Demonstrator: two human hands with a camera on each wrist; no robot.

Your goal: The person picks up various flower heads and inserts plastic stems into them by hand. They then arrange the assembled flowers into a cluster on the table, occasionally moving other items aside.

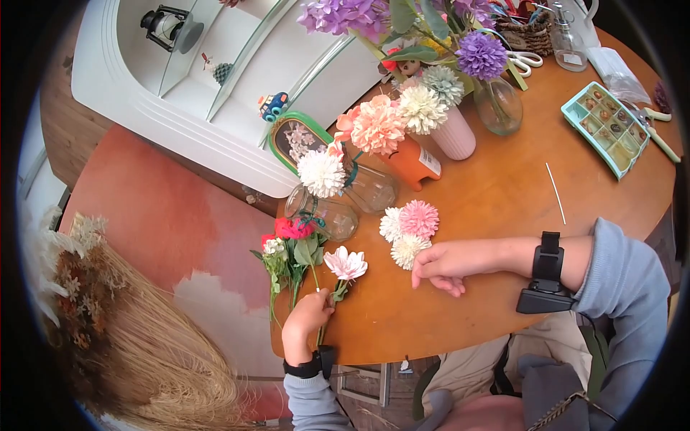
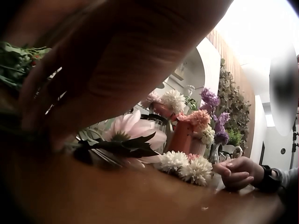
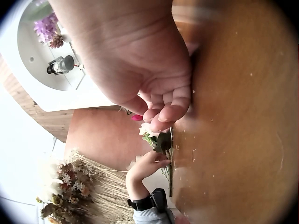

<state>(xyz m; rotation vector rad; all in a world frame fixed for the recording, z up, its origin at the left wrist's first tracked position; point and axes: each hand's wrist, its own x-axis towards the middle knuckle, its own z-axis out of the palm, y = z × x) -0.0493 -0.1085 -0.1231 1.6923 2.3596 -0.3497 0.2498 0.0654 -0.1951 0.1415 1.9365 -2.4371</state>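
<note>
My left hand [image 1: 307, 318] is at the table's near left edge, its fingers pinching a flower stem among the cut artificial flowers. Beside the fingertips lies a pale pink flower [image 1: 346, 263] with dark green leaves; in the left wrist view its bloom [image 2: 133, 128] faces away. Just above the hand are red-pink flowers [image 1: 293, 228] with green leaves. My right hand [image 1: 449, 266] rests low over the table, fingers loosely curled and holding nothing. Close by its knuckles sit a cream pompom flower [image 1: 410, 251], a pink one [image 1: 419, 219] and a white one [image 1: 390, 224].
Glass jars [image 1: 332, 219], an orange vase [image 1: 415, 164] and a pink vase [image 1: 454, 134] stand behind the flowers. To the right lie a thin white stick [image 1: 555, 194], a teal compartment box [image 1: 606, 129] and pliers [image 1: 658, 129]. Dried grass [image 1: 158, 323] fills the left.
</note>
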